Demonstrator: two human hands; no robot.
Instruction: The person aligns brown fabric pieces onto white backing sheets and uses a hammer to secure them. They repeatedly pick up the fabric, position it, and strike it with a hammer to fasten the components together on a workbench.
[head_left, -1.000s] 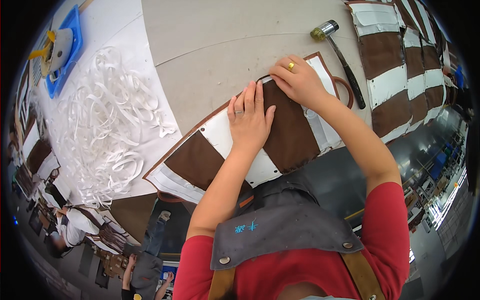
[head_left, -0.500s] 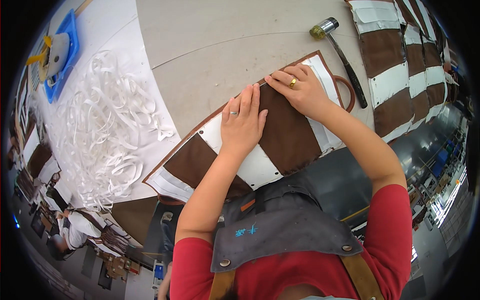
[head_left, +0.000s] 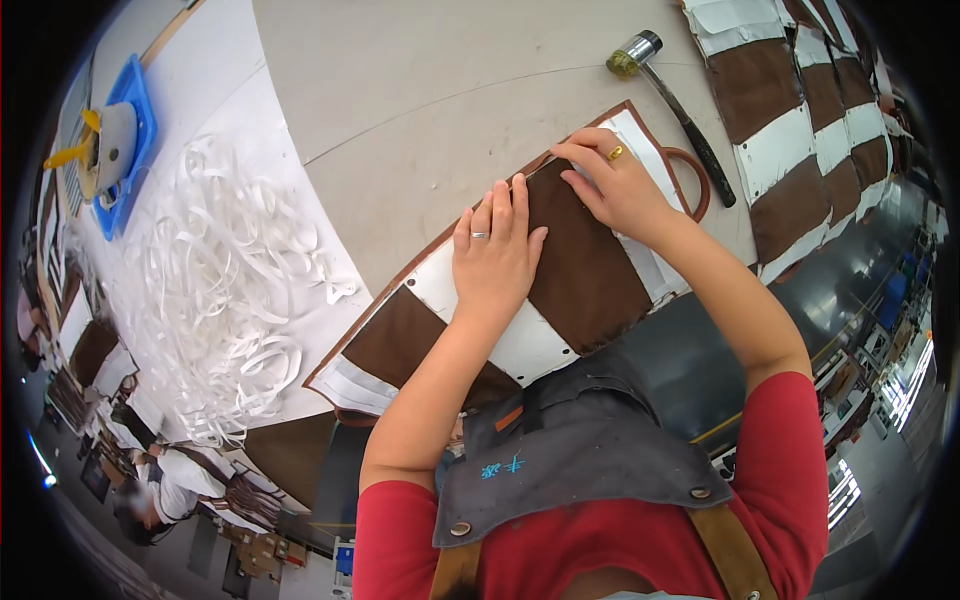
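A brown and white striped bag panel (head_left: 585, 270) with brown edging lies slantwise on the worktable in front of me. It has a brown loop handle (head_left: 697, 180) at its right end. My left hand (head_left: 495, 260) lies flat on its middle, fingers stretched together and tips at the far edge. My right hand (head_left: 620, 190) is bent over that same edge farther right, the fingertips on the edging and the thumb by the brown cloth. Just beyond the handle rests a mallet (head_left: 685, 120) with a metal head and a black grip.
A tangled heap of white strips (head_left: 220, 280) covers the left of the table (head_left: 430, 90). Behind it, a blue tray (head_left: 145, 120) holds a white tape roll (head_left: 116, 148) and a yellow-handled tool. Stacked brown and white panels (head_left: 775, 120) line the right side. A person (head_left: 175, 485) sits at far left.
My right hand has drawn its fingers in, with the thumb now showing below the index finger. The left hand remains flat on the panel. The whole view has shifted slightly.
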